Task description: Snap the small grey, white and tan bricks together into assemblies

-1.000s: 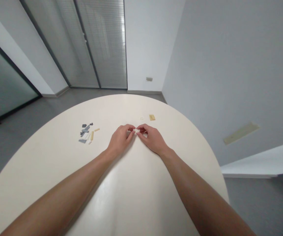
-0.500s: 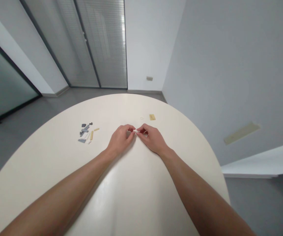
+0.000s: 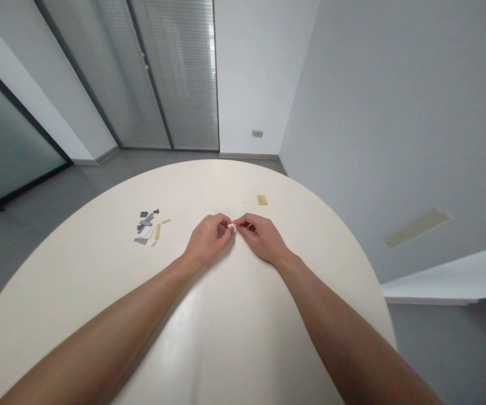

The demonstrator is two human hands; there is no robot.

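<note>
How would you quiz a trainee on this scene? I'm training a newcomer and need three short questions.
1. True or false: the left hand and right hand both reach the small white piece between them.
2. On which side of the hands do the small grey and tan pieces lie: A left, or B right?
3. What colour is the flat piece beyond the hands on the cream table?

Key: 1 true; 2 A; 3 tan.

Left hand (image 3: 207,239), right hand (image 3: 262,237) now closer together, small white piece (image 3: 231,226) between fingertips.
</note>
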